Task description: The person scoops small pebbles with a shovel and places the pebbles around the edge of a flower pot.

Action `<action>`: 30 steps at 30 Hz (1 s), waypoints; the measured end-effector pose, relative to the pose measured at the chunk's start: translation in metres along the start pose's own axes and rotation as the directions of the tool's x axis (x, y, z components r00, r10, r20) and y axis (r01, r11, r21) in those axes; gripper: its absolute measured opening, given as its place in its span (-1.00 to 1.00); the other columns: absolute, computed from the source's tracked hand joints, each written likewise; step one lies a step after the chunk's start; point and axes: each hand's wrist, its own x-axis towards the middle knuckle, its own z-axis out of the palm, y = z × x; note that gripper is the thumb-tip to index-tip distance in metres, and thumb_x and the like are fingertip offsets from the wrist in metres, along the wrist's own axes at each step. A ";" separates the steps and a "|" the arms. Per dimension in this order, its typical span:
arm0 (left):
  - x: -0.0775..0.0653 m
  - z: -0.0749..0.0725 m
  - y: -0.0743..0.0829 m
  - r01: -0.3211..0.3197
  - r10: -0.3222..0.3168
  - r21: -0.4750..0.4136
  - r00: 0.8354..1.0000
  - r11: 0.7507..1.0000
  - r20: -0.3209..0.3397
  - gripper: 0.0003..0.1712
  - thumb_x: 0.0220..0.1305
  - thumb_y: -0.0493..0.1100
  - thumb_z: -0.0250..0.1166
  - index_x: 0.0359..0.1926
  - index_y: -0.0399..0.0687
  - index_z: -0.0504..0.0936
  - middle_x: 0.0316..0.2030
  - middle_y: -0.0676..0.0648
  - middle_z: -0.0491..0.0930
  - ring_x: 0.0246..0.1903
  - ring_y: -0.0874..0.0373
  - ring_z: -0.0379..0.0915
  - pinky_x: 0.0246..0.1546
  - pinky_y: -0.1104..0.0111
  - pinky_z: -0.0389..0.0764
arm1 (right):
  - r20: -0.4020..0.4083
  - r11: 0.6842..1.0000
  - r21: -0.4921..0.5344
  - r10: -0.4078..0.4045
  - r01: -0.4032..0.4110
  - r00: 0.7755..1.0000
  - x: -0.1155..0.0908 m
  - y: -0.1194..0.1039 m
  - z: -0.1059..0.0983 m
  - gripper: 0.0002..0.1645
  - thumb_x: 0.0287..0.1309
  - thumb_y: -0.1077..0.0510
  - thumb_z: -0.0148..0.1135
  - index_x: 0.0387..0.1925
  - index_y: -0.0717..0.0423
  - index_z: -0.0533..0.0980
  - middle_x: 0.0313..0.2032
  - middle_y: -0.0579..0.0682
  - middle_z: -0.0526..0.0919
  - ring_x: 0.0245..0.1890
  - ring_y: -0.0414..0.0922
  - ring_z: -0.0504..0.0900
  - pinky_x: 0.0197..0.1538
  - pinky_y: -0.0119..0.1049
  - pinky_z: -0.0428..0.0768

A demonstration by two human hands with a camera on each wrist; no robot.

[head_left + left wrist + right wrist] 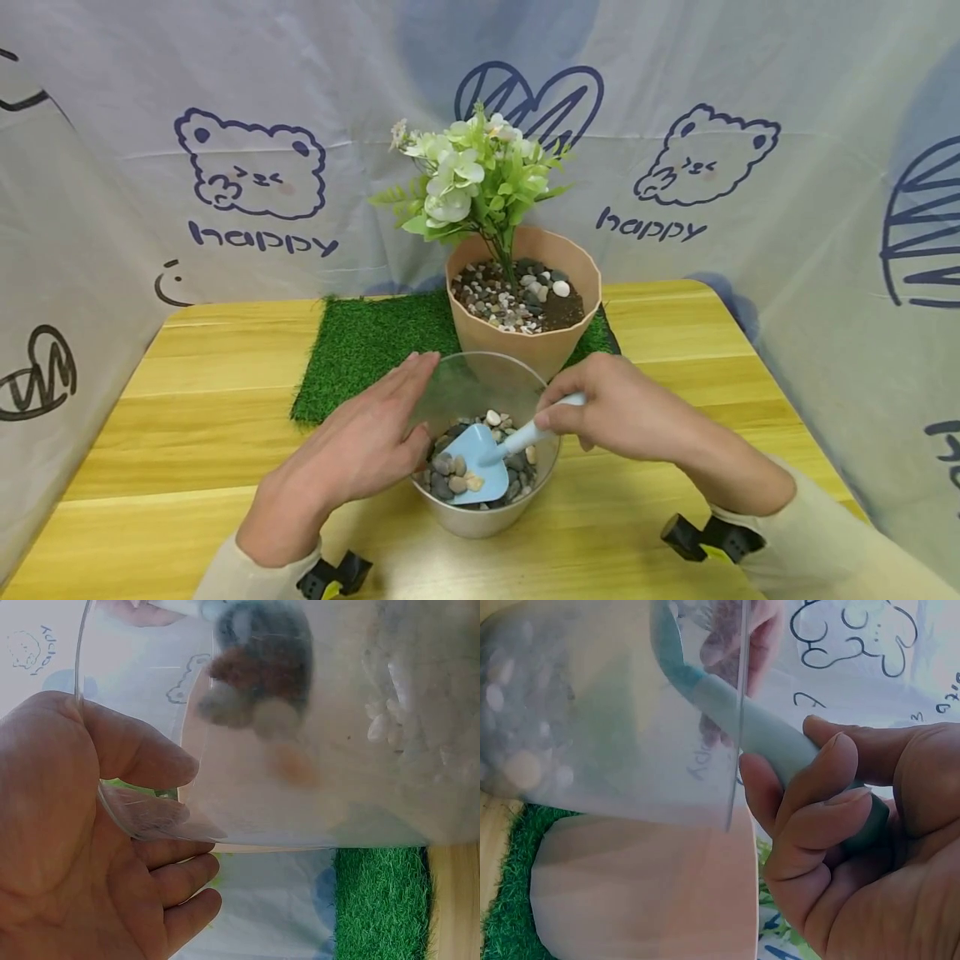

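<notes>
In the head view a clear plastic bucket point(480, 522) stands on the table with mixed pebbles point(522, 467) in its lower part. My left hand point(367, 446) holds the bucket's left rim, thumb and fingers on either side of the wall. A light blue toy shovel point(491, 477) tilts down into the bucket, with several grey and tan stones point(456, 473) on its blade. My right hand point(615, 408) grips the shovel's handle above the right rim. In the right wrist view the fingers point(817, 780) curl round this handle point(772, 742).
Behind the bucket stands a peach flowerpot point(525, 333) with soil, pebbles and a white-flowered plant point(480, 171). It rests on a green turf mat point(375, 342). The wooden table point(187, 417) backs onto a printed cloth point(375, 75) with bear drawings.
</notes>
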 end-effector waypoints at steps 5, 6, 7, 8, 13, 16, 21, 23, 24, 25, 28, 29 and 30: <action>0.000 0.000 0.000 -0.006 0.006 0.003 1.000 1.000 0.001 -0.09 0.47 -0.09 0.10 0.70 -0.12 -0.05 0.68 -0.11 -0.05 0.67 -0.03 -0.12 0.65 0.03 0.08 | 0.000 1.000 0.026 -0.005 0.005 1.000 -0.003 0.006 -0.004 -0.84 0.37 0.11 0.36 -0.26 0.04 0.80 -0.65 -0.08 0.59 -0.70 -0.19 0.34 -0.66 -0.42 0.19; -0.001 0.000 0.000 -0.008 0.008 0.003 1.000 1.000 0.000 -0.10 0.47 -0.10 0.10 0.70 -0.13 -0.05 0.68 -0.11 -0.05 0.67 -0.04 -0.11 0.65 0.02 0.09 | -0.002 0.999 0.033 -0.006 0.006 1.000 -0.004 0.008 -0.005 -0.84 0.37 0.12 0.36 -0.25 0.05 0.80 -0.64 -0.08 0.59 -0.70 -0.19 0.34 -0.66 -0.42 0.19; -0.001 0.000 0.000 -0.009 0.009 0.004 1.000 1.000 -0.001 -0.10 0.47 -0.10 0.10 0.70 -0.13 -0.05 0.68 -0.12 -0.04 0.67 -0.04 -0.11 0.65 0.01 0.09 | -0.004 0.999 0.040 -0.007 0.007 1.000 -0.005 0.009 -0.006 -0.84 0.37 0.12 0.36 -0.23 0.06 0.80 -0.64 -0.07 0.60 -0.70 -0.19 0.33 -0.67 -0.42 0.18; -0.001 0.000 0.000 -0.011 0.011 0.003 1.000 1.000 -0.005 -0.10 0.47 -0.11 0.10 0.70 -0.13 -0.05 0.68 -0.12 -0.03 0.66 -0.05 -0.10 0.65 0.01 0.10 | -0.008 0.999 0.048 -0.005 0.005 1.000 -0.005 0.011 -0.007 -0.83 0.37 0.11 0.36 -0.22 0.06 0.80 -0.63 -0.07 0.60 -0.70 -0.20 0.32 -0.68 -0.43 0.16; -0.001 0.000 0.000 -0.016 0.016 -0.002 1.000 1.000 -0.015 -0.12 0.47 -0.13 0.10 0.70 -0.14 -0.02 0.68 -0.13 0.00 0.66 -0.08 -0.07 0.64 -0.02 0.13 | -0.022 0.997 0.082 0.001 0.001 1.000 -0.009 0.016 -0.010 -0.81 0.37 0.10 0.35 -0.19 0.08 0.80 -0.65 -0.04 0.58 -0.72 -0.22 0.26 -0.70 -0.43 0.13; -0.001 0.000 0.001 -0.014 0.014 -0.003 1.000 1.000 -0.016 -0.12 0.47 -0.14 0.11 0.69 -0.14 -0.01 0.67 -0.14 0.01 0.65 -0.09 -0.06 0.64 -0.02 0.13 | -0.024 0.994 0.107 0.000 0.002 1.000 -0.010 0.019 -0.011 -0.80 0.37 0.09 0.36 -0.19 0.10 0.80 -0.65 -0.03 0.56 -0.73 -0.22 0.26 -0.70 -0.42 0.14; -0.001 0.000 0.001 -0.013 0.013 -0.002 1.000 1.000 -0.020 -0.11 0.46 -0.14 0.12 0.70 -0.14 -0.01 0.67 -0.14 0.02 0.65 -0.09 -0.05 0.64 -0.02 0.13 | -0.018 0.989 0.145 -0.001 0.003 1.000 -0.011 0.024 -0.011 -0.79 0.37 0.09 0.36 -0.19 0.13 0.80 -0.63 -0.04 0.56 -0.69 -0.22 0.34 -0.69 -0.42 0.19; -0.001 0.000 0.001 -0.014 0.014 -0.004 1.000 1.000 -0.019 -0.11 0.46 -0.14 0.12 0.70 -0.14 -0.01 0.67 -0.14 0.02 0.65 -0.09 -0.05 0.64 -0.02 0.14 | -0.017 0.988 0.156 -0.001 0.004 1.000 -0.011 0.025 -0.012 -0.79 0.37 0.09 0.36 -0.19 0.14 0.80 -0.63 -0.04 0.56 -0.68 -0.21 0.36 -0.68 -0.42 0.21; -0.001 0.000 0.001 -0.013 0.013 -0.005 1.000 1.000 -0.018 -0.11 0.46 -0.14 0.12 0.70 -0.14 -0.01 0.67 -0.14 0.02 0.65 -0.09 -0.06 0.64 -0.03 0.13 | -0.019 0.987 0.162 -0.001 0.004 1.000 -0.012 0.025 -0.012 -0.79 0.37 0.09 0.36 -0.19 0.14 0.80 -0.62 -0.03 0.57 -0.67 -0.21 0.38 -0.67 -0.42 0.23; -0.001 0.000 0.001 -0.013 0.013 -0.006 1.000 1.000 -0.017 -0.11 0.47 -0.14 0.12 0.70 -0.14 -0.02 0.67 -0.14 0.01 0.65 -0.09 -0.06 0.64 -0.03 0.13 | -0.020 0.986 0.167 0.000 0.003 1.000 -0.012 0.026 -0.012 -0.79 0.37 0.10 0.36 -0.19 0.15 0.80 -0.61 -0.02 0.58 -0.67 -0.21 0.39 -0.67 -0.42 0.24; -0.001 0.000 0.000 -0.014 0.014 -0.007 1.000 1.000 -0.015 -0.11 0.47 -0.15 0.11 0.70 -0.15 -0.02 0.67 -0.14 0.01 0.65 -0.09 -0.06 0.64 -0.02 0.12 | -0.025 0.983 0.183 0.005 -0.001 1.000 -0.012 0.027 -0.013 -0.78 0.37 0.11 0.36 -0.19 0.17 0.79 -0.60 -0.01 0.59 -0.67 -0.20 0.42 -0.66 -0.42 0.27; -0.001 0.000 0.000 -0.015 0.015 -0.008 1.000 1.000 -0.016 -0.12 0.47 -0.15 0.11 0.70 -0.15 -0.02 0.67 -0.14 0.01 0.65 -0.09 -0.06 0.64 -0.02 0.12 | -0.027 0.982 0.189 0.009 -0.003 1.000 -0.013 0.027 -0.013 -0.78 0.38 0.11 0.36 -0.18 0.18 0.79 -0.60 0.00 0.59 -0.67 -0.19 0.43 -0.66 -0.42 0.28; -0.001 0.000 0.000 -0.015 0.015 -0.008 1.000 1.000 -0.016 -0.12 0.47 -0.15 0.11 0.69 -0.15 -0.02 0.67 -0.14 0.01 0.66 -0.09 -0.06 0.64 -0.02 0.12 | -0.029 0.981 0.195 0.013 -0.007 1.000 -0.013 0.028 -0.014 -0.78 0.38 0.12 0.36 -0.18 0.18 0.79 -0.60 0.00 0.59 -0.66 -0.19 0.43 -0.65 -0.42 0.28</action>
